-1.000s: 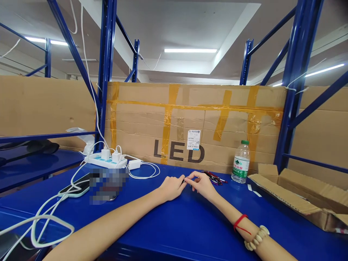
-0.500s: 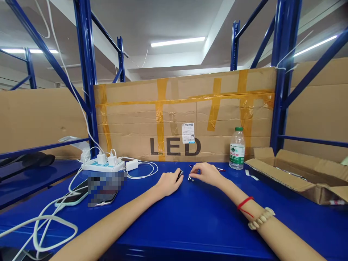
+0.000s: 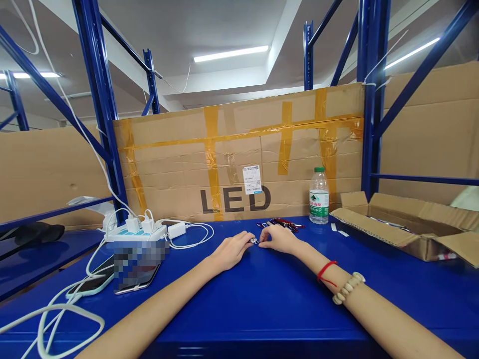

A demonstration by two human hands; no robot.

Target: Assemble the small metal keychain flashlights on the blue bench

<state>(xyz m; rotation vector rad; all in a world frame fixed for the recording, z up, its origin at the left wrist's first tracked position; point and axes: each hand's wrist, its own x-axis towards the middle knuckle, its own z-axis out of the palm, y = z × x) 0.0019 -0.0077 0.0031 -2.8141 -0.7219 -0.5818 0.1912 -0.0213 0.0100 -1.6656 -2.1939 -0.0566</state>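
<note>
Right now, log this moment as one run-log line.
left hand: pinching small metal part | right hand: pinching same part | behind: small dark items, water bottle | surface: blue table

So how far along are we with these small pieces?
Nothing clearly finished shows. In hand: left hand and right hand pinch one small metal piece between them. Left: the little red-and-black pile just behind, though finished or waiting, I cannot tell.

"LED" on cardboard panel [image 3: 239, 159]
</note>
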